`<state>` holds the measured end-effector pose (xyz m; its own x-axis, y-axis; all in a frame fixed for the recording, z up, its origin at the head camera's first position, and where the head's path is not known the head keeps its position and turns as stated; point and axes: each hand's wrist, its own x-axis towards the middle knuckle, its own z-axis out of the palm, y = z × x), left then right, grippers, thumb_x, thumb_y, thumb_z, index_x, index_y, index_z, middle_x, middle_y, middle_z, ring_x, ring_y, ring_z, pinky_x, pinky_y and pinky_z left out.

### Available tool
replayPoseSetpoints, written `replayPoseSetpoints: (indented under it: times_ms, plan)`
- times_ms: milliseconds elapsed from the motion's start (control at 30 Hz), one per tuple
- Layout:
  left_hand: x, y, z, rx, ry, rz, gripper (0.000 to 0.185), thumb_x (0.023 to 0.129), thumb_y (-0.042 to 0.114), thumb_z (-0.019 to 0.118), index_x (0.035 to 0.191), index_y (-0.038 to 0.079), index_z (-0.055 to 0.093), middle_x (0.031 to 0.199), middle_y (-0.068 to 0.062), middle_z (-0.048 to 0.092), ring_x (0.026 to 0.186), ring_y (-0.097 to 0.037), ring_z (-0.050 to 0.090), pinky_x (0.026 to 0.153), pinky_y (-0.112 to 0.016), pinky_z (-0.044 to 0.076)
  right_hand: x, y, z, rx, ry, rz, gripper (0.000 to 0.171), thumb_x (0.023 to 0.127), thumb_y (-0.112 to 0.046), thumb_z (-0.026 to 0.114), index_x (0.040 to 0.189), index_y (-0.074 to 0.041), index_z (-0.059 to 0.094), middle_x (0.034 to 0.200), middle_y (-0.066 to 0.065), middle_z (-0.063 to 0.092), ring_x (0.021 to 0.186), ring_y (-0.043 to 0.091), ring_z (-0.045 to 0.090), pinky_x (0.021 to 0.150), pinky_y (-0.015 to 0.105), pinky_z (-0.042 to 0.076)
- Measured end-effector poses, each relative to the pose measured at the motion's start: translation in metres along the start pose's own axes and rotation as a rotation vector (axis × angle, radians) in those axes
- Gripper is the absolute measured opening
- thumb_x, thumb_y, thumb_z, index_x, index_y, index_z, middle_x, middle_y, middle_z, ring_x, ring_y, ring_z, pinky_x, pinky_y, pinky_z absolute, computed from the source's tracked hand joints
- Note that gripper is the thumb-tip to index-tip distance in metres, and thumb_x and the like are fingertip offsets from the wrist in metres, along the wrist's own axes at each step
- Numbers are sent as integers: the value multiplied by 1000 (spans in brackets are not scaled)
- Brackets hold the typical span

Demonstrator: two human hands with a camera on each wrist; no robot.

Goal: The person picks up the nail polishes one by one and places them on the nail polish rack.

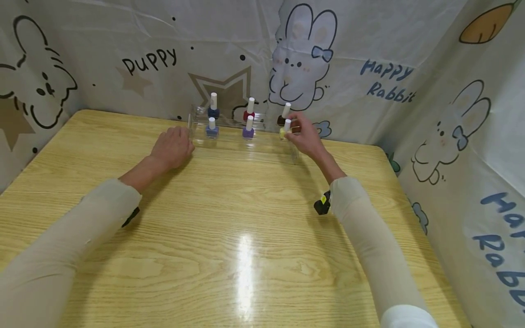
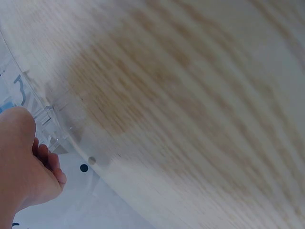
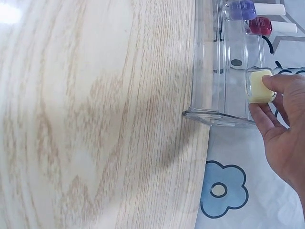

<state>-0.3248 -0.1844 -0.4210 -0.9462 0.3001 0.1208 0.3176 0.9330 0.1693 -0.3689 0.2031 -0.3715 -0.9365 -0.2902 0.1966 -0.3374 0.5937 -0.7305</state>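
Both arms wore long, close-fitting sleeves of pale beige, slightly sheer fabric — each ending short of the wrist. A small black device (image 1: 322, 204) with a yellow spot was strapped under the right forearm — a dark strap edge (image 1: 130, 217) showed beneath the left sleeve. Both hands were bare.

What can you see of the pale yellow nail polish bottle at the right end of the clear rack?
The pale yellow nail polish bottle is small and squarish, with a white cap, standing upright on the front step at the right end of the clear plastic tiered rack. The right hand pinches it between fingers and thumb. A dark bottle stands just behind it.
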Motion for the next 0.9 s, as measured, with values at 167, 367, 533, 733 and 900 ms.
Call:
replayPoseSetpoints:
  times_ms: [167, 367, 533, 733, 900]
  plan:
    - [0, 1, 0, 0, 9, -4, 25, 102, 16, 36, 100, -8, 42, 91, -21, 44, 83, -37, 45, 72, -49, 40, 0, 2, 1, 16, -1, 1, 42, 91, 4, 66, 128, -3, 47, 121, 22, 60, 111, 35, 61, 92, 47, 48]
    - [0, 2, 0, -5, 10, -1, 25, 102, 16, 35, 100, -8, 42, 90, -21, 44, 83, -37, 44, 71, -49, 39, 2, 4, 3, 1, -4, 4, 40, 91, 1, 67, 125, -5, 47, 120, 20, 61, 111, 34, 61, 92, 46, 48]
    - [-1, 2, -1, -8, 7, -8, 26, 102, 16, 35, 102, -8, 42, 92, -21, 44, 85, -38, 46, 72, -50, 40, 2, 4, 4, -10, -3, 8, 39, 91, 0, 68, 125, -6, 48, 120, 19, 62, 111, 32, 62, 92, 45, 48]
    - [0, 2, -1, -10, 0, -15, 25, 102, 17, 36, 102, -8, 42, 93, -21, 44, 86, -39, 46, 74, -50, 39, 1, 4, 5, -26, -6, 9, 37, 92, -1, 67, 123, -6, 48, 121, 18, 61, 112, 32, 61, 91, 45, 49]
    - [-1, 3, -1, -3, 1, -5, 25, 102, 17, 36, 100, -7, 42, 91, -21, 44, 84, -38, 45, 72, -49, 40, 1, 6, 5, -40, -5, 8, 37, 92, -1, 68, 123, -7, 48, 121, 17, 61, 112, 32, 61, 91, 45, 49]
